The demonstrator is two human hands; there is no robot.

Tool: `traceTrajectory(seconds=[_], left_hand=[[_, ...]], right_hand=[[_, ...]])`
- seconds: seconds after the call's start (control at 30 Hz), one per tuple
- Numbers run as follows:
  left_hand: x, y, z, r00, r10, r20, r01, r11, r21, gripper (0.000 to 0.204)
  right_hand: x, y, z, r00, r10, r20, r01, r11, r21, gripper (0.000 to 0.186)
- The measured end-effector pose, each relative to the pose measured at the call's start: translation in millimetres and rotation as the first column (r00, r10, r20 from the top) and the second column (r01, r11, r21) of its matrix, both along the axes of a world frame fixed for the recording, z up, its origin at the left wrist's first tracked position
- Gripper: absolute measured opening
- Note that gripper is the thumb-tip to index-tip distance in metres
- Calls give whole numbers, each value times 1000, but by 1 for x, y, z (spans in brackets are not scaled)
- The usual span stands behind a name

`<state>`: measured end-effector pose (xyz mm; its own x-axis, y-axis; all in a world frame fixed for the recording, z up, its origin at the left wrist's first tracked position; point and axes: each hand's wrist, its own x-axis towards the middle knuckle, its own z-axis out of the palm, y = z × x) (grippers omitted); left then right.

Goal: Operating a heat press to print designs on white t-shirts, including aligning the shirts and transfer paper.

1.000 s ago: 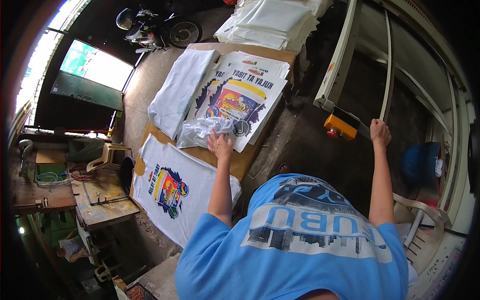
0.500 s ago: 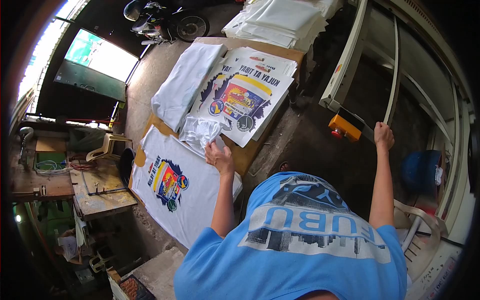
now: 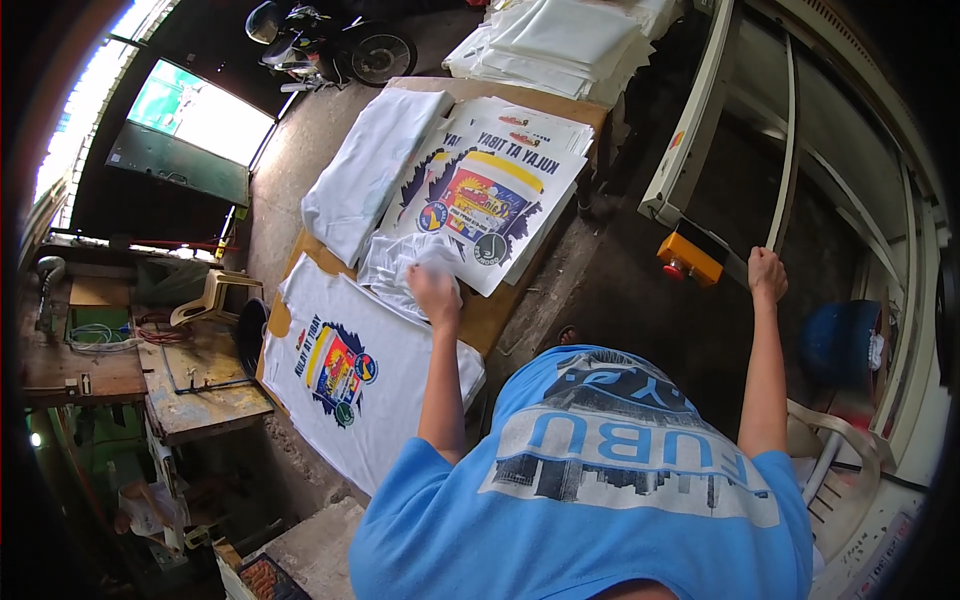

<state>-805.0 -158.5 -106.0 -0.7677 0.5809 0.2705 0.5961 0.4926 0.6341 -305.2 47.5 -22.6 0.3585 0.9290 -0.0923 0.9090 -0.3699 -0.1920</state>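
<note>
My left hand (image 3: 433, 292), blurred, is closed on a crumpled white cloth (image 3: 385, 270) at the middle of the table. My right hand (image 3: 767, 273) forms a fist around the end of a grey bar (image 3: 736, 268) on a large machine frame. Beside that bar sits an orange box (image 3: 690, 259) with a red button (image 3: 674, 269). In front and left of my left hand, a white T-shirt (image 3: 300, 390) with a colourful print lies flat. Printed sheets (image 3: 560, 185) with a mirrored version of that design are stacked beyond the cloth.
Folded white fabric (image 3: 370, 165) lies on the brown table board (image 3: 520, 92), left of the sheets. Stacked white sheets (image 3: 560, 40) and a motorcycle (image 3: 340, 45) are farther back. A worn workbench (image 3: 205, 385) and a beige chair (image 3: 215, 297) stand left; a blue drum (image 3: 840, 340) stands right.
My left hand has moved slightly forward onto the crumpled cloth, which now spreads farther right around it. My right hand stays on the bar.
</note>
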Motion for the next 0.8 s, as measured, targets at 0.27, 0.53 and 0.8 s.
traceTrajectory(seconds=[0.27, 0.53, 0.8], left_hand=[[-15, -13, -18, 999, 35, 40, -32, 997, -69, 57], [21, -6, -36, 930, 319, 184, -251, 915, -317, 52], [2, 6, -40, 946, -16, 323, 158, 896, -416, 58]], right_hand=[[-4, 1, 6, 1000, 19, -11, -19, 1000, -3, 38], [2, 5, 1, 1000, 5, 6, -5, 999, 39, 39], [-10, 9, 0, 999, 33, -18, -33, 999, 39, 38]])
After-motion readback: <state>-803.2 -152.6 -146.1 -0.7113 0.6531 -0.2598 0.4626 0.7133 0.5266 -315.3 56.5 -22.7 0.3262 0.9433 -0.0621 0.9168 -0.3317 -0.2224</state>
